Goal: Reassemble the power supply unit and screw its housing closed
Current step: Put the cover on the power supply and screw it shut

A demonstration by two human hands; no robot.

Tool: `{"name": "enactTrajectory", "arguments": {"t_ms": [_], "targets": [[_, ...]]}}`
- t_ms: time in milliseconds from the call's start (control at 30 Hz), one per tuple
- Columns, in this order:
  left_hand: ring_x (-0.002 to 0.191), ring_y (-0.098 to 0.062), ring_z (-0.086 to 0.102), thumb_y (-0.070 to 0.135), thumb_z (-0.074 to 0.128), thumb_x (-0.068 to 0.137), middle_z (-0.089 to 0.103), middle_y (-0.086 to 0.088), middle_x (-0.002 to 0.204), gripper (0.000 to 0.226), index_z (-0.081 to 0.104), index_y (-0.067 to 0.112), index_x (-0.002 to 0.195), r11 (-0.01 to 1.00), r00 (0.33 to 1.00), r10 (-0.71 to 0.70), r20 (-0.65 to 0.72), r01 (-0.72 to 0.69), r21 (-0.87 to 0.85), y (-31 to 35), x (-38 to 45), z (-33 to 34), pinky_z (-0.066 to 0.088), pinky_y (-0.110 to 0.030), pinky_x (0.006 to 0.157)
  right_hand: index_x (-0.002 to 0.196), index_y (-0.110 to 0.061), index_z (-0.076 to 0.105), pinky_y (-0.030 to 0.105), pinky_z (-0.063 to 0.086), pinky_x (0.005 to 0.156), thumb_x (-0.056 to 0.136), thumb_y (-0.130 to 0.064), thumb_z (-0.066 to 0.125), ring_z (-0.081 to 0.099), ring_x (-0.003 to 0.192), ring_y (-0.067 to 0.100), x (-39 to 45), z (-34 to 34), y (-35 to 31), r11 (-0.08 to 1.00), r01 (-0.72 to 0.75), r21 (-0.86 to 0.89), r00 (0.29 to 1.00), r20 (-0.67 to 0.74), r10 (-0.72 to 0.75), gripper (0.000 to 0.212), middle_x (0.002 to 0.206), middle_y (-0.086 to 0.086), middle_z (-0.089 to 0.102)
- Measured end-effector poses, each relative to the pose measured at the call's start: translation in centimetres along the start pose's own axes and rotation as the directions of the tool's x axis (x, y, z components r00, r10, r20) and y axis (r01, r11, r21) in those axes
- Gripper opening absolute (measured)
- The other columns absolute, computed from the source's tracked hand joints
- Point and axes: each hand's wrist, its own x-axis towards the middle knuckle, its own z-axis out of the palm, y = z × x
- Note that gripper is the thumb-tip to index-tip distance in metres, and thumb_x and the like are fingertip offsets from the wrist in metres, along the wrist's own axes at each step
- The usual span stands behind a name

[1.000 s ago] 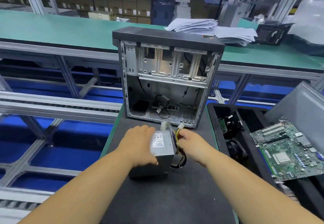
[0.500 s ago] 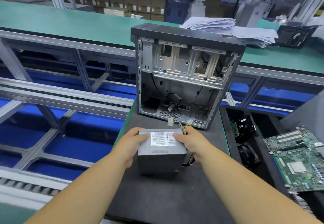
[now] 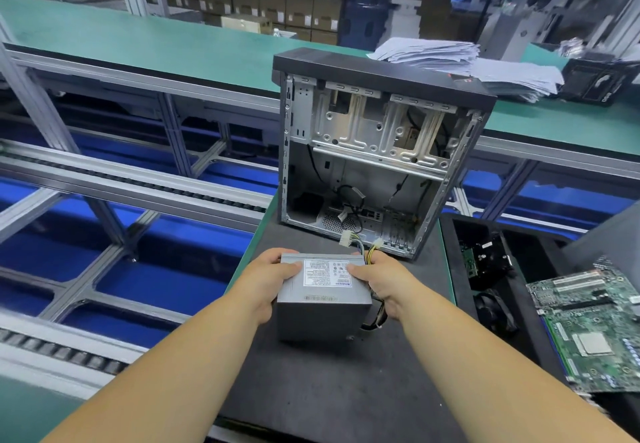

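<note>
A grey metal power supply unit (image 3: 323, 314) with a white label on top sits on the black mat (image 3: 346, 390). My left hand (image 3: 266, 279) grips its left side, thumb on the top face. My right hand (image 3: 384, 286) grips its right side, over the bundle of yellow and black cables (image 3: 375, 319). Two white connectors (image 3: 346, 238) stick up behind the unit. Just beyond stands the open computer case (image 3: 377, 151), its side panel off and its inside bare metal with a few loose wires.
A black tray (image 3: 453, 269) on the right holds a fan, small parts and a green motherboard (image 3: 595, 331). A grey panel (image 3: 609, 234) leans above it. A roller conveyor (image 3: 104, 179) runs on the left. Stacked papers (image 3: 450, 58) lie on the green bench behind.
My hands turned the power supply so its label faces up, and now hold it on both sides. The right hand moved from the cables to the unit's right side. The view shifted left.
</note>
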Motion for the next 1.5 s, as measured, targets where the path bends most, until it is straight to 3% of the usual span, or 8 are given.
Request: {"name": "enactTrajectory", "arguments": {"t_ms": [300,467,567,733,1000,1267,1400,1500], "targets": [[0.085,-0.01,0.065,0.023,0.062,0.094,0.07,0.002,0.102,0.005,0.064,0.027,0.098,0.888,0.981,0.192,-0.002,-0.173,0.427,0.6,-0.1,-0.3,0.048,-0.019,0.059,0.107,-0.012,0.059,0.023,0.051,0.055,0.093,-0.013,0.067,0.069,0.078,0.015,0.3,0.0,-0.2,0.999,0.012,-0.042,0.999,-0.043,-0.014,0.016,0.097,0.004,0.072],[0.142,-0.018,0.024,0.088,0.046,0.061,0.035,0.008,0.148,0.108,0.033,0.026,0.148,-0.008,0.856,0.315,0.409,-0.429,0.903,1.7,-1.2,1.1,0.013,-0.046,0.12,0.101,-0.015,0.06,0.022,0.051,0.055,0.091,-0.015,0.069,0.069,0.077,0.012,0.1,-0.2,-0.1,0.995,0.051,-0.085,0.998,-0.034,-0.054,0.013,0.093,0.001,0.072],[0.139,-0.019,0.031,0.087,0.056,0.057,0.035,0.006,0.148,0.119,0.024,0.023,0.151,-0.206,0.823,0.268,0.501,-0.459,0.864,1.2,-1.1,2.4,0.018,-0.042,0.12,0.103,-0.014,0.061,0.033,0.058,0.074,0.091,-0.02,0.07,0.07,0.088,0.018,-0.1,-0.3,0.1,0.989,0.077,-0.128,0.996,-0.033,-0.081,0.017,0.099,0.003,0.072],[0.107,-0.015,0.052,0.078,0.072,0.049,0.052,0.01,0.119,0.092,0.047,0.031,0.124,-0.038,0.836,0.376,0.399,-0.416,0.908,1.8,-0.7,2.9,0.047,-0.035,0.089,0.101,-0.015,0.064,0.027,0.037,0.064,0.097,-0.031,0.058,0.053,0.075,0.015,-1.1,-1.5,-0.7,0.954,0.196,-0.229,0.98,0.009,-0.199,0.017,0.089,-0.001,0.063],[0.077,-0.025,0.074,0.065,0.084,0.046,0.076,-0.003,0.087,0.063,0.076,0.017,0.087,0.877,0.994,0.031,0.107,-0.078,0.474,1.7,-0.1,2.0,0.06,-0.044,0.077,0.107,-0.032,0.066,0.027,0.046,0.073,0.09,-0.014,0.062,0.056,0.102,0.017,-1.4,-4.5,-5.6,0.755,0.426,-0.498,0.863,-0.029,-0.505,0.025,0.103,0.001,0.066],[0.13,-0.031,0.051,0.064,0.089,0.04,0.062,-0.005,0.132,0.093,0.068,0.023,0.121,0.971,0.967,-0.235,0.099,0.229,0.063,-3.2,0.8,1.7,0.031,-0.052,0.114,0.154,-0.041,0.021,0.019,0.041,0.068,0.094,-0.01,0.048,0.052,0.103,0.023,0.5,-4.4,-5.4,0.655,0.382,-0.652,0.917,0.179,-0.357,0.073,0.142,0.007,0.03],[0.102,-0.026,0.071,0.051,0.088,0.05,0.075,-0.007,0.108,0.071,0.075,0.016,0.11,0.958,0.951,-0.284,0.119,0.287,-0.009,-4.8,1.4,1.5,0.051,-0.04,0.092,0.156,-0.041,0.01,0.011,0.04,0.044,0.093,-0.015,0.049,0.051,0.076,0.011,2.4,-3.3,-3.8,0.605,0.365,-0.707,0.931,0.257,-0.261,0.078,0.149,0.005,0.021],[0.096,-0.027,0.073,0.052,0.086,0.054,0.076,-0.007,0.103,0.067,0.075,0.014,0.108,0.949,0.939,-0.315,0.139,0.315,0.017,-4.9,2.1,0.9,0.051,-0.04,0.095,0.156,-0.041,0.01,0.018,0.052,0.071,0.091,-0.014,0.053,0.056,0.099,0.018,3.5,-3.0,-2.6,0.602,0.398,-0.692,0.917,0.289,-0.275,0.083,0.155,-0.003,0.025]]}}
